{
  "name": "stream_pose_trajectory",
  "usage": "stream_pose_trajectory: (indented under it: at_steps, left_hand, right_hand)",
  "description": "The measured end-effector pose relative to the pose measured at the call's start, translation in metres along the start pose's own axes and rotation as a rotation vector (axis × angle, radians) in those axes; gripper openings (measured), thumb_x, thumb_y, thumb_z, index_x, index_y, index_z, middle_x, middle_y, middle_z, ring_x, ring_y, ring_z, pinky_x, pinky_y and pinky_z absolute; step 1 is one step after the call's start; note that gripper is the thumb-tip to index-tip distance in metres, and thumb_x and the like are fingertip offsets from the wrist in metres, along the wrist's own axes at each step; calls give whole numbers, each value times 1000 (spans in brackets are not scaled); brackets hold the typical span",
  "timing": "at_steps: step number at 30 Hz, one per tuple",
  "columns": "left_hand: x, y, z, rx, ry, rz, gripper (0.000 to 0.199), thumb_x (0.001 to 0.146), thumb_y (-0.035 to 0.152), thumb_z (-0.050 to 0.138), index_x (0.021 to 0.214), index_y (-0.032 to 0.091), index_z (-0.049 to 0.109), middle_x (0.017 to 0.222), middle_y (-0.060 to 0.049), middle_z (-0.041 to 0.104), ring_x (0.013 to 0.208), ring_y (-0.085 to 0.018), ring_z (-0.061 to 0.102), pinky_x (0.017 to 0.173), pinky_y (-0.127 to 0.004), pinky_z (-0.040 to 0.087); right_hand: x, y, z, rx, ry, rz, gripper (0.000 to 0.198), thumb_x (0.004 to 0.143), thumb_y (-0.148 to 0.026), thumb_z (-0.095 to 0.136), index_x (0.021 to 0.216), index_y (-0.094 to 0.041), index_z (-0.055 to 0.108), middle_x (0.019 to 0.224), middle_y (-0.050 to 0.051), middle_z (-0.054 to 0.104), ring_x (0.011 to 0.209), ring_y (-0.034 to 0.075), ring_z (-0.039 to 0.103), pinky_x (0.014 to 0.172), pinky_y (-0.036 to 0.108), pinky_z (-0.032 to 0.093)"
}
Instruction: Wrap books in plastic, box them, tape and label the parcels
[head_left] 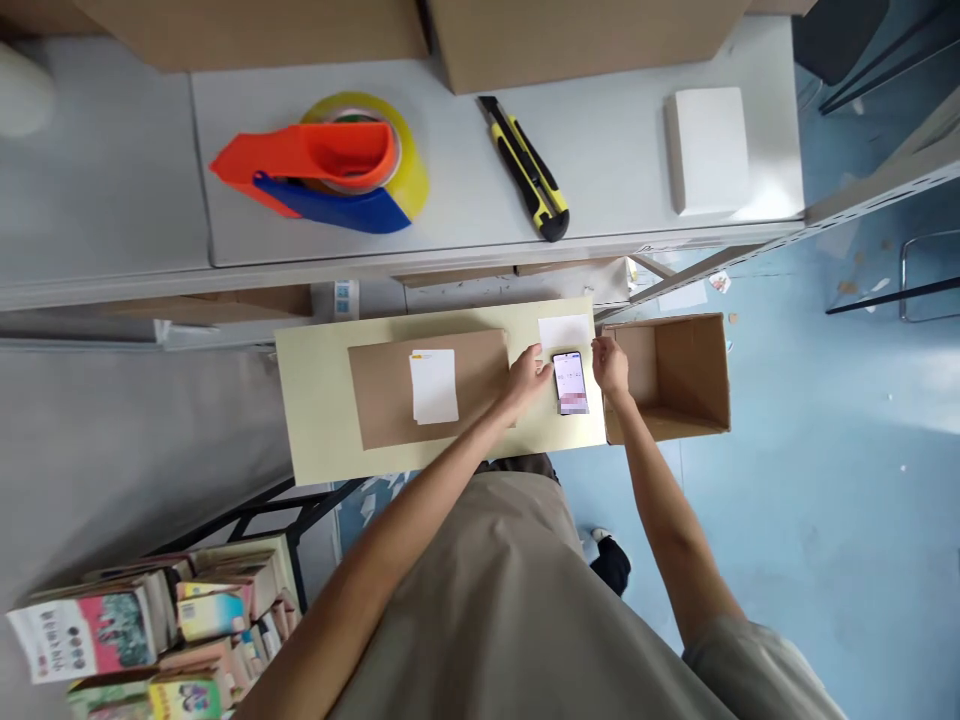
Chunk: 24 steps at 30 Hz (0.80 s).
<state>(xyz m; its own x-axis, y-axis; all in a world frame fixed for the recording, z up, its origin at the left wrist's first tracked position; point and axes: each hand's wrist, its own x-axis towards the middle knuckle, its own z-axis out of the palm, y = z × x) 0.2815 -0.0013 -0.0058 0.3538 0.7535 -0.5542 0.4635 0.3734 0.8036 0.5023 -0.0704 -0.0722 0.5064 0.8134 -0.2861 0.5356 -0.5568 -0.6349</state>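
Lying between a half-open, empty-looking left hand (528, 377) and a curled right hand (611, 368) (can't tell what it's got), the phone (571, 382) looks kinda slick, so grab its long edges.

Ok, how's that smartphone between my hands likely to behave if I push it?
The smartphone lies flat, so it'll probably slide across the pale yellow tabletop rather than roll or tip. Its lit screen, likely glass, may be fragile.

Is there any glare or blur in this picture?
In the head view, bright glare on the blue floor at far right; also there, a sheen on the grey shelf near the white box, and a pixelated patch low on the phone.
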Motion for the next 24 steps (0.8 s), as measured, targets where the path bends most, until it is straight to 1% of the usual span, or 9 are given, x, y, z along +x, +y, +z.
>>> stream_pose_trajectory:
  at_steps: [2, 3, 5, 7, 9, 12, 17, 21, 24]
  left_hand:
    - [33, -6, 23, 19, 80, -182, 45, 92, 18, 74, 136, 17, 65, 147, -22, 71, 136, -36, 69, 111, -44, 55]
    - [47, -10, 31, 31, 121, -245, 46, 89, 16, 75, 134, 16, 65, 145, -23, 71, 137, -37, 68, 111, -45, 54]
    - [69, -16, 41, 45, 180, -317, 47, 85, 13, 75, 130, 16, 65, 141, -24, 72, 138, -38, 67, 111, -45, 52]
    - [82, -22, 48, 43, 198, -341, 47, 83, 11, 73, 128, 17, 65, 139, -23, 73, 136, -36, 68, 110, -44, 52]
    - [88, -27, 53, 30, 211, -348, 47, 83, 9, 71, 128, 18, 64, 139, -20, 73, 133, -32, 70, 110, -40, 52]
    - [93, -34, 59, 10, 234, -350, 49, 83, 8, 70, 131, 17, 63, 141, -18, 73, 128, -27, 72, 109, -36, 52]
    - [98, -38, 63, -29, 255, -361, 46, 87, 15, 73, 132, 18, 63, 128, -13, 78, 118, -23, 76, 103, -33, 55]
    - [101, -38, 64, -35, 268, -369, 44, 92, 20, 74, 134, 15, 63, 125, -15, 78, 117, -23, 76, 102, -32, 55]
    - [103, -38, 63, -28, 268, -372, 43, 92, 20, 74, 133, 15, 64, 129, -17, 77, 120, -26, 75, 105, -35, 55]
  right_hand:
    - [17, 6, 7, 26, -8, 61, 31, 107, -39, 53, 117, -17, 72, 120, 22, 82, 106, 34, 78, 96, 45, 60]
    - [24, 8, 11, 34, -15, 95, 30, 105, -38, 55, 118, -16, 72, 120, 22, 82, 106, 34, 79, 96, 45, 61]
    - [36, 12, 19, 36, -24, 151, 29, 103, -37, 58, 115, -16, 73, 119, 23, 82, 104, 35, 79, 96, 46, 61]
    - [46, 15, 27, 32, -15, 183, 27, 101, -35, 60, 113, -16, 74, 116, 23, 82, 105, 35, 79, 98, 47, 61]
    - [52, 17, 34, 31, 3, 207, 25, 98, -33, 61, 112, -16, 74, 114, 21, 82, 106, 34, 78, 101, 47, 59]
    - [56, 20, 43, 33, 29, 250, 22, 95, -32, 66, 109, -17, 74, 113, 21, 82, 109, 35, 77, 103, 47, 58]
    - [56, 20, 50, 49, 32, 300, 22, 90, -31, 74, 109, -19, 71, 112, 18, 82, 101, 32, 78, 99, 45, 59]
    - [55, 14, 49, 46, 14, 344, 19, 91, -31, 77, 104, -18, 73, 115, 20, 83, 102, 33, 79, 97, 44, 59]
    - [53, 10, 44, 57, 18, 343, 17, 94, -35, 75, 99, -19, 75, 109, 20, 84, 97, 33, 79, 93, 43, 60]
